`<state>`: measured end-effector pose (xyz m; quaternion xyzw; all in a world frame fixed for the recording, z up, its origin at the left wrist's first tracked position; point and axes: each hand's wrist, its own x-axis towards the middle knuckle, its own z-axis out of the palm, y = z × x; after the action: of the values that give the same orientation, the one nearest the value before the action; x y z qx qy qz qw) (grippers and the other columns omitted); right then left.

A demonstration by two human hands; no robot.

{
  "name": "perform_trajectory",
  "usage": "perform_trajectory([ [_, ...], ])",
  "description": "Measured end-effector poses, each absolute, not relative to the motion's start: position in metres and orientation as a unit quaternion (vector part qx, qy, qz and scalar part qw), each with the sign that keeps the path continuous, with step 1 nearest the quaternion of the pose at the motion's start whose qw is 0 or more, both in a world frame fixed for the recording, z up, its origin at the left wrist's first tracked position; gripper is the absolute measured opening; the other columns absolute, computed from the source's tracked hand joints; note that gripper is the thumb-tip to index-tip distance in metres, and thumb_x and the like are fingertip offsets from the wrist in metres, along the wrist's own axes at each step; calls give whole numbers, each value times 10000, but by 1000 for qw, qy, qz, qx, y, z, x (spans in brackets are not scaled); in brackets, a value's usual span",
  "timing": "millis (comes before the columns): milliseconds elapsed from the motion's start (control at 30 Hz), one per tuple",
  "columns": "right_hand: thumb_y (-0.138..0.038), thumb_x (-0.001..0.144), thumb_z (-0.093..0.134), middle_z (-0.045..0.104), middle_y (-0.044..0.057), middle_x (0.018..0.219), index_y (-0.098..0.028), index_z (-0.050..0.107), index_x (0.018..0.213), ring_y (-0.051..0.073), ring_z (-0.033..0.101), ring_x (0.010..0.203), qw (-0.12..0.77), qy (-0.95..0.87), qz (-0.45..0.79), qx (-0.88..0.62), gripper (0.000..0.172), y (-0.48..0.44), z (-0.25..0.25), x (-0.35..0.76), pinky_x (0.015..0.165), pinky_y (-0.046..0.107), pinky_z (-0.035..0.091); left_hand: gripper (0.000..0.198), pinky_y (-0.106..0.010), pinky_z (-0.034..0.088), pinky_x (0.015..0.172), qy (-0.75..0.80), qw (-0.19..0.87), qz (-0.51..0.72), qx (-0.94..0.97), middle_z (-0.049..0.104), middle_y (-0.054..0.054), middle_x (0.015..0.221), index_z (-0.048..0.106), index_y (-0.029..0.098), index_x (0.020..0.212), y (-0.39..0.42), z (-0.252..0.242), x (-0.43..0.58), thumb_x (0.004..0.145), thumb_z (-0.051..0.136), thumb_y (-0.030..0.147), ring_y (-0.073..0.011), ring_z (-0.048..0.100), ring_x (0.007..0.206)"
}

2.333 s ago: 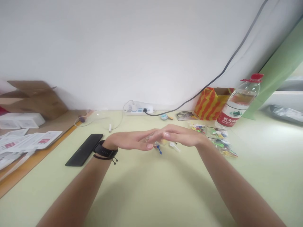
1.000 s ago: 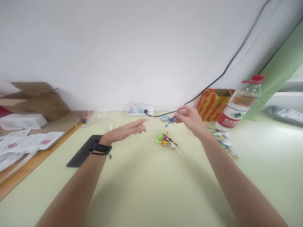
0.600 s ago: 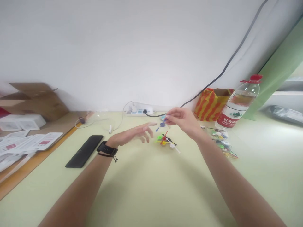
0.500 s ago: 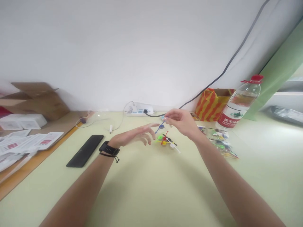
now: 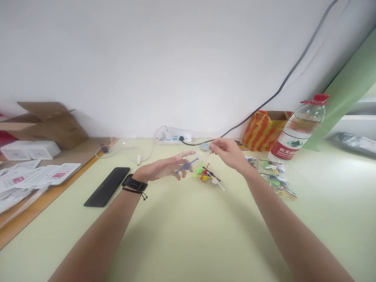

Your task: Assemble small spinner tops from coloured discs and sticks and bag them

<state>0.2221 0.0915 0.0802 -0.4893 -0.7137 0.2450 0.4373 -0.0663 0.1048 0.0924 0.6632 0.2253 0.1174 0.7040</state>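
Observation:
My left hand [image 5: 169, 166] is held above the table with its fingers stretched out and apart. In front of those fingers is a small blue plastic piece [image 5: 186, 166], a thin rod with a round disc in its middle, slightly blurred. I cannot tell whether it touches the hand or is in the air. My right hand [image 5: 227, 152] has its thumb and fingertips drawn together, with nothing visible between them. Just left of its fingertips is a light-blue round object [image 5: 205, 147]. Between and below the hands lies a small pile of similar pieces [image 5: 205, 174] in green, red, yellow, black and white.
On the right are small clear packets of coloured pieces [image 5: 274, 168], a water bottle [image 5: 296, 133] and a striped bag [image 5: 258, 131]. A power strip [image 5: 173, 137] sits against the wall. Leftward are a black flat case [image 5: 107, 187], papers [image 5: 44, 176] and a cardboard box [image 5: 55, 121].
The blue piece has left my right hand's fingertips and is now lower and further left, in front of my left fingers. My right hand has moved slightly right.

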Motion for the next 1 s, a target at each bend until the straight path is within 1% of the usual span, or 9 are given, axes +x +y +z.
perform_trajectory([
  [67, -260, 956, 555, 768, 76, 950, -173, 725, 948, 210, 691, 912, 377, -748, 226, -497, 191, 99, 64, 224, 789, 309, 524, 661, -372, 432, 860, 217, 709, 151, 654, 552, -136, 1273, 282, 318, 1613, 108, 90, -69, 1011, 417, 556, -235, 525, 961],
  [100, -222, 962, 532, 765, 83, 1051, -182, 733, 1013, 217, 682, 986, 351, -764, 215, -497, 211, 101, 55, 223, 842, 328, 524, 676, -372, 431, 851, 208, 712, 166, 650, 550, -144, 1272, 290, 304, 1610, 109, 90, -70, 1000, 423, 563, -239, 523, 959],
  [200, -104, 950, 499, 683, 109, 1314, -192, 693, 1234, 238, 557, 1275, 286, -810, 184, -478, 356, 104, 30, 218, 1079, 391, 426, 698, -379, 428, 847, 190, 718, 188, 642, 544, -154, 1281, 288, 290, 1609, 111, 91, -70, 986, 426, 574, -243, 519, 958],
  [267, -40, 907, 503, 671, 115, 1326, -192, 693, 1252, 240, 521, 1318, 234, -829, 187, -472, 422, 104, 19, 215, 1092, 373, 406, 690, -379, 423, 848, 195, 717, 182, 644, 549, -154, 1283, 278, 294, 1611, 110, 91, -70, 993, 423, 564, -238, 518, 950],
  [367, -19, 852, 531, 736, 102, 1125, -181, 754, 1077, 234, 629, 1126, 196, -832, 203, -478, 357, 105, 13, 215, 953, 312, 470, 698, -367, 414, 829, 202, 712, 172, 650, 558, -158, 1286, 265, 294, 1617, 110, 91, -71, 995, 427, 566, -233, 518, 940],
  [467, -27, 817, 554, 754, 88, 1000, -172, 765, 942, 218, 667, 941, 195, -828, 209, -483, 285, 107, 16, 220, 843, 286, 485, 685, -345, 404, 802, 204, 707, 165, 656, 563, -153, 1284, 273, 297, 1616, 111, 90, -73, 1005, 417, 570, -223, 516, 932],
  [600, -52, 801, 573, 775, 72, 974, -181, 773, 928, 214, 682, 875, 215, -817, 220, -488, 270, 108, 26, 227, 795, 282, 497, 639, -341, 403, 810, 235, 690, 143, 669, 568, -129, 1300, 284, 334, 1613, 112, 88, -76, 1028, 398, 565, -220, 529, 959],
  [767, -175, 870, 566, 788, 39, 858, -194, 792, 846, 217, 697, 775, 246, -805, 234, -487, 228, 106, 40, 239, 728, 303, 523, 624, -344, 418, 830, 295, 656, 118, 684, 574, -111, 1303, 306, 353, 1605, 114, 83, -77, 1031, 434, 563, -213, 548, 979],
  [1000, -214, 844, 634, 802, 63, 904, -195, 825, 895, 250, 718, 813, 297, -769, 239, -514, 198, 110, 48, 260, 715, 337, 546, 617, -354, 435, 855, 316, 642, 109, 690, 575, -110, 1294, 330, 335, 1595, 118, 76, -77, 1033, 434, 570, -215, 551, 998],
])
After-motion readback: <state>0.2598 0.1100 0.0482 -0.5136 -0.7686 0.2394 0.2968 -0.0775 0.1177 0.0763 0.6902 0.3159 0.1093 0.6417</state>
